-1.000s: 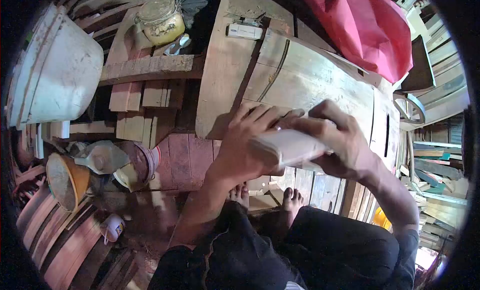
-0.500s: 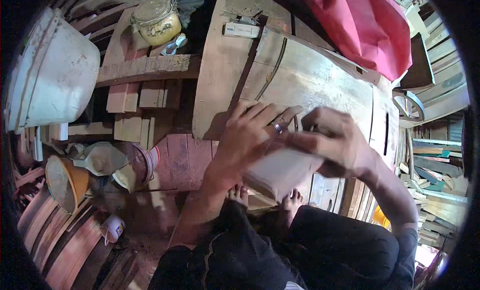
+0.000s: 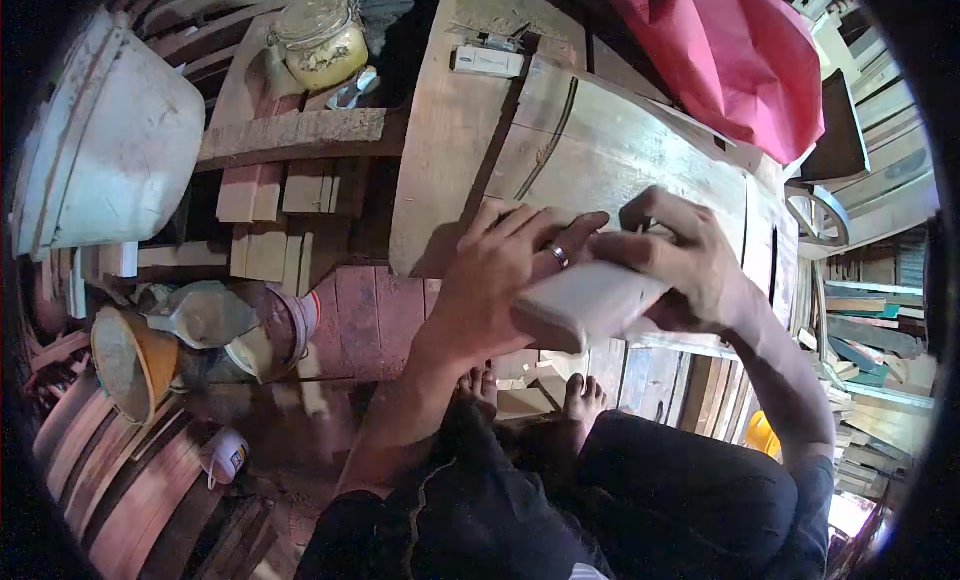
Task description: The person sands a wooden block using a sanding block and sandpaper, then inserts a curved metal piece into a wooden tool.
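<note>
A pale, flat block (image 3: 592,302), blurred along its edges, is held between both hands in front of the wooden workbench (image 3: 630,130). My left hand (image 3: 510,280), with a ring on one finger, wraps round the block's left side. On the right side, my right hand (image 3: 690,265) has its fingers bent over the block's upper edge. The undersides of both hands' grips are hidden. Beyond the hands, a dark thin strip (image 3: 553,145) lies on the bench, and a small white box (image 3: 488,62) sits near its far left part.
A pink cloth (image 3: 740,70) covers the bench's far right. To the left are a large white tub (image 3: 130,140), a lidded jar (image 3: 325,45), an orange bucket (image 3: 130,365) and a white cup (image 3: 227,454) on its side. Stacked wood (image 3: 875,350) lies at the right.
The block has shifted and tilted between my hands, first showing more of its face, then turning back. Both hands still hold it, and my right hand's fingers have moved slightly.
</note>
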Demonstrator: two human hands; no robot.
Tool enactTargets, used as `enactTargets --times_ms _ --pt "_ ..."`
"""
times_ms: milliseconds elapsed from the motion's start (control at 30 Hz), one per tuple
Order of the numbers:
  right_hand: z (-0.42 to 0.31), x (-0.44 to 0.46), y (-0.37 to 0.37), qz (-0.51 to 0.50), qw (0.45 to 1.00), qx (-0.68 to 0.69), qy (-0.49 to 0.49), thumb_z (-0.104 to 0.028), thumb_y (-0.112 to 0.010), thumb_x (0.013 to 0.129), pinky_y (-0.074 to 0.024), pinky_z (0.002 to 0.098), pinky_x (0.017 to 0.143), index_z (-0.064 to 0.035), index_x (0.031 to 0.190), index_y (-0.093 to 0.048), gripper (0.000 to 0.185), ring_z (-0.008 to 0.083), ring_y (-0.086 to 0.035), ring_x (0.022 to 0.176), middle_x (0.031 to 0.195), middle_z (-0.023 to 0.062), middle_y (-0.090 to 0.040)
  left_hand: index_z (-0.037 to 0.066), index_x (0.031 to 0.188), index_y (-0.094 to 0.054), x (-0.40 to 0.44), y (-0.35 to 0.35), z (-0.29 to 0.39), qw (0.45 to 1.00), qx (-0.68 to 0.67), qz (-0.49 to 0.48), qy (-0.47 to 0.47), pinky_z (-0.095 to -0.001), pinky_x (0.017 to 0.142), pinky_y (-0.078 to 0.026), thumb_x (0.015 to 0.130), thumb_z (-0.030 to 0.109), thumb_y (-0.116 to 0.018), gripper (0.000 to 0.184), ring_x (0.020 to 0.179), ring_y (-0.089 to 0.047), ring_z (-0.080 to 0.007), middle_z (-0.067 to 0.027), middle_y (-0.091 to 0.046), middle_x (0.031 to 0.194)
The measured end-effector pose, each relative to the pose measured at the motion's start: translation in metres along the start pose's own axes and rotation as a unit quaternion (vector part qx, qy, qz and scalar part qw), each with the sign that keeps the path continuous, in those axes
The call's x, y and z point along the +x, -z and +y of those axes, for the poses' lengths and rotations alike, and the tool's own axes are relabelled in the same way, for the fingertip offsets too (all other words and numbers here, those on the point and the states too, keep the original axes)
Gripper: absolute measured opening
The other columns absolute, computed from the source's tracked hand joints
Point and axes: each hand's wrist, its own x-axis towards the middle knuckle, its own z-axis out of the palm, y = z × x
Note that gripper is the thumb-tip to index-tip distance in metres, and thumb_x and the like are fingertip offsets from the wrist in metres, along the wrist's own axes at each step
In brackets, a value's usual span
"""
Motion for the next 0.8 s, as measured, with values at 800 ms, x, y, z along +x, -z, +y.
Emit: enactTargets --times_ms 800 --pt "0.018 -0.010 -0.005 0.016 0.998 -0.048 -0.048 -0.024 -0.084 0.065 -0.0568 0.0419 0.075 -0.0177 0.128 -0.070 0.065 0.0318 -0.067 0.088 0.099 0.0107 -0.058 0.009 0.137 -0.063 -0.001 -0.006 0.001 0.999 -0.034 0.030 0.008 -0.0473 0.103 -0.045 0.084 0.042 -0.072 0.064 0.114 -0.063 -0.0292 -0.0119 -0.066 0.118"
